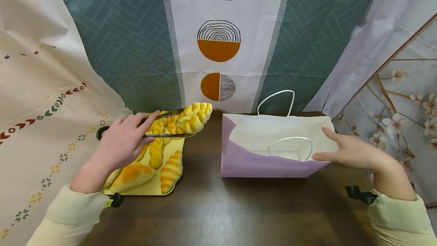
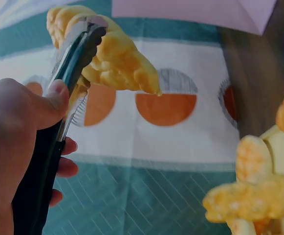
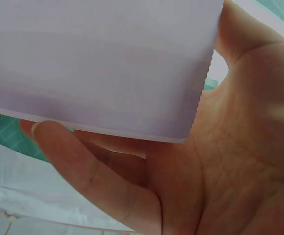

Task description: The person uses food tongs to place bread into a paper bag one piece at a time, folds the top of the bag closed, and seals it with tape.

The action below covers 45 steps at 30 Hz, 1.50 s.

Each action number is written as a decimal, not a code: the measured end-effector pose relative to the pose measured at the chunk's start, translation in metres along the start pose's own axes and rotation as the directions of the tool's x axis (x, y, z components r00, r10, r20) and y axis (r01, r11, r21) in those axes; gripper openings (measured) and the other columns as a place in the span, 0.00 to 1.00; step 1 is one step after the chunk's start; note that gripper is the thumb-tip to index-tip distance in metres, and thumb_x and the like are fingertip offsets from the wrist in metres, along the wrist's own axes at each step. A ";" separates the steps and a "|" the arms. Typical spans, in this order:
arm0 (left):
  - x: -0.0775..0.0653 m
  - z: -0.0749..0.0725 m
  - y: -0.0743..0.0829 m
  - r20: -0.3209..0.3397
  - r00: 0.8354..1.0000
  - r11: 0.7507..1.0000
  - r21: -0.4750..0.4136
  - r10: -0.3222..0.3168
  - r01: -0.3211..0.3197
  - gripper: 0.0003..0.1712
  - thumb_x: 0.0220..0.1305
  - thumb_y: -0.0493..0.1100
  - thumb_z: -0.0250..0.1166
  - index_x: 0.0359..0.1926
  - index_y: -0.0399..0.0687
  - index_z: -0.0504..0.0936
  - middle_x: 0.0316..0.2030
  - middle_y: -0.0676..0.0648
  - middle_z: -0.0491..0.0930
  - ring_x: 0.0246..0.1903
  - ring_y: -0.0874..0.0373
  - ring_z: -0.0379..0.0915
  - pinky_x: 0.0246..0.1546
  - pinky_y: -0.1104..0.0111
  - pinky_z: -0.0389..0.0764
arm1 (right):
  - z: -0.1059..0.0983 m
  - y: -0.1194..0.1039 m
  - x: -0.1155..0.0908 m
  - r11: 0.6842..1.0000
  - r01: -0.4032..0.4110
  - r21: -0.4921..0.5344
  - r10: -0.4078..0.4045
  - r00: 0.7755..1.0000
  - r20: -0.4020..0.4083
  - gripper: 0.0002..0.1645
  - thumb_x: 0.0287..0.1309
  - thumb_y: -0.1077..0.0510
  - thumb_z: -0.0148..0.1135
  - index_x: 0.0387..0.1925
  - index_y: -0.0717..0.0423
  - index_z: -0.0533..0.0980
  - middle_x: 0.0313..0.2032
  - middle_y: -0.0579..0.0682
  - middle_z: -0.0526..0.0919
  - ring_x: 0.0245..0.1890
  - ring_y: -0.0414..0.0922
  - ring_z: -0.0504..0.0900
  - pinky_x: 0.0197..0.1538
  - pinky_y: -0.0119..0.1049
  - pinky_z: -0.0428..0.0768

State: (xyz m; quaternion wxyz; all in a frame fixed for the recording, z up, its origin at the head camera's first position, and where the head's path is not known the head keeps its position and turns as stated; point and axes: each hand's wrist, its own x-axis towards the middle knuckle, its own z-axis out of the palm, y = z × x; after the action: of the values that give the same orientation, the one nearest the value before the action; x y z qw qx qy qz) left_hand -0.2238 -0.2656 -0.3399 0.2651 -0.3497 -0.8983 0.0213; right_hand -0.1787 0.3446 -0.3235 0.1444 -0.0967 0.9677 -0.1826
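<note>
My left hand (image 1: 124, 143) grips a pair of metal tongs (image 2: 76, 61) with black handles. Pinched between the tong tips is a braided bread roll (image 1: 194, 118), raised in the air to the right of a yellow tray (image 1: 150, 187). A lilac paper bag (image 1: 263, 166) with a white inside stands with its mouth wide apart and two white cord handles (image 1: 275, 93). At its right end my right hand (image 1: 356, 151) holds the rim, thumb and fingers spread around it. The right wrist view shows a lilac panel (image 3: 98, 73) between that thumb and fingers.
On the tray lie several breads, among them a striped roll (image 1: 172, 172) and a smooth long bun (image 1: 132, 176). The dark wooden table (image 1: 205, 204) runs between tray and bag. Patterned cloth (image 1: 136, 29) hangs behind and on both sides.
</note>
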 end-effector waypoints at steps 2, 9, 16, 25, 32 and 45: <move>0.006 -0.004 0.003 -0.018 1.000 1.000 -0.019 0.008 -0.008 0.38 0.74 0.60 0.50 0.78 0.50 0.56 0.53 0.39 0.74 0.41 0.43 0.72 0.38 0.54 0.70 | 0.001 -0.002 0.001 1.000 -0.003 0.001 0.003 1.000 0.000 0.64 0.60 0.30 0.62 0.77 0.66 0.44 0.72 0.72 0.52 0.67 0.71 0.60 0.58 0.66 0.67; 0.035 -0.015 0.018 -0.089 0.995 0.998 -0.025 0.052 -0.054 0.36 0.77 0.61 0.46 0.77 0.49 0.59 0.53 0.38 0.74 0.46 0.42 0.73 0.38 0.52 0.70 | 0.002 -0.003 0.001 1.000 -0.010 0.008 0.010 1.000 0.016 0.62 0.61 0.30 0.60 0.77 0.64 0.44 0.72 0.72 0.53 0.67 0.71 0.60 0.57 0.66 0.68; 0.068 -0.023 0.044 -0.136 0.985 0.994 -0.026 0.106 -0.111 0.37 0.72 0.55 0.58 0.76 0.48 0.61 0.54 0.39 0.74 0.43 0.43 0.73 0.39 0.53 0.71 | 0.002 0.000 0.001 1.000 0.002 -0.003 -0.002 1.000 0.008 0.61 0.62 0.31 0.60 0.77 0.64 0.45 0.71 0.73 0.54 0.66 0.71 0.62 0.55 0.66 0.69; 0.099 -0.022 0.081 -0.100 0.986 0.989 -0.059 0.131 -0.137 0.42 0.65 0.53 0.67 0.75 0.49 0.61 0.57 0.43 0.73 0.49 0.47 0.71 0.41 0.56 0.70 | 0.005 -0.002 0.003 1.000 -0.025 -0.005 0.025 1.000 0.006 0.63 0.61 0.30 0.60 0.77 0.66 0.45 0.70 0.75 0.55 0.65 0.72 0.63 0.55 0.68 0.69; 0.126 -0.019 0.104 -0.086 0.975 0.977 -0.037 0.204 -0.208 0.39 0.66 0.54 0.66 0.73 0.49 0.64 0.53 0.46 0.73 0.50 0.50 0.70 0.43 0.57 0.71 | 0.004 -0.008 0.002 0.998 -0.052 -0.029 0.052 0.999 -0.006 0.65 0.58 0.28 0.61 0.75 0.70 0.47 0.68 0.78 0.57 0.64 0.73 0.64 0.55 0.67 0.69; 0.151 -0.038 0.121 -0.057 0.964 0.965 0.060 0.260 -0.257 0.33 0.69 0.55 0.61 0.71 0.50 0.67 0.45 0.46 0.72 0.34 0.52 0.63 0.32 0.62 0.65 | 0.004 -0.007 0.003 0.998 -0.047 -0.029 0.047 0.999 -0.014 0.68 0.55 0.26 0.62 0.75 0.70 0.48 0.68 0.77 0.56 0.64 0.72 0.64 0.57 0.67 0.68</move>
State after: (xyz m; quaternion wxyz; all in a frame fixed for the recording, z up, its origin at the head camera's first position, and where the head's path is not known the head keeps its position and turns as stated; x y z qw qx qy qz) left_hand -0.2233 -0.0839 -0.2645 0.2979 -0.4574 -0.8351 0.0676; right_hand -0.1789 0.3363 -0.3253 0.1408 -0.0746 0.9732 -0.1656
